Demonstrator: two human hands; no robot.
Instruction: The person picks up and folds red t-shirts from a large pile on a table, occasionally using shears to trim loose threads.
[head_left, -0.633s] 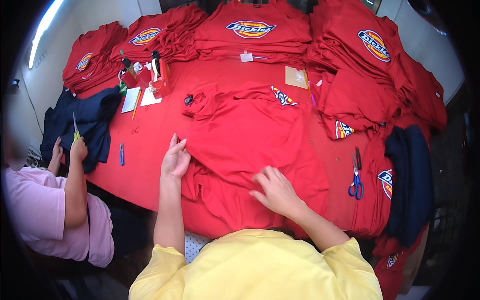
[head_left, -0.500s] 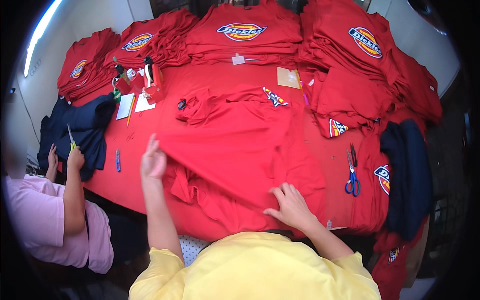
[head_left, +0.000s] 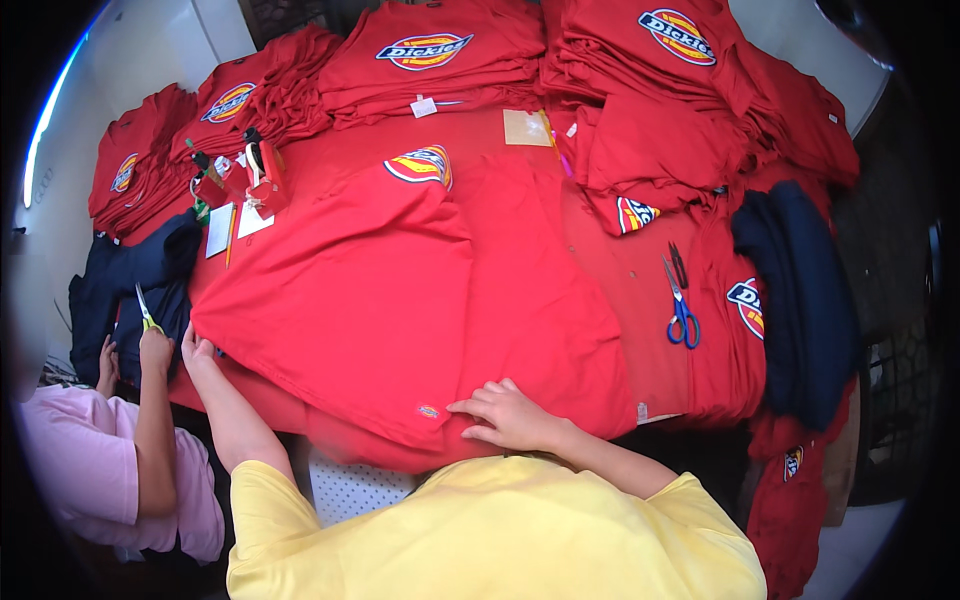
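A red T-shirt (head_left: 350,290) lies spread on the table in front of me, with a printed emblem at its far end and a small patch (head_left: 428,411) by its near hem. At the shirt's left corner, my left hand (head_left: 198,347) pinches the edge and draws it out sideways. My right hand (head_left: 508,416) rests on the red cloth just right of the small patch, its fingers stretched and apart. Blue-handled scissors (head_left: 683,325) lie to the right, beside dark thread snips (head_left: 678,263).
Stacks of folded red shirts (head_left: 430,75) line the far side. A red holder (head_left: 265,185) with tools stands by white paper (head_left: 220,230) and a pencil. Dark garments (head_left: 795,300) hang at the right. A co-worker in pink (head_left: 100,450) holds scissors at the left over dark cloth.
My left hand has pulled the shirt's edge left and toward me, spreading the cloth and bringing the small patch into sight. My right hand's fingers have straightened. The whole view has shifted.
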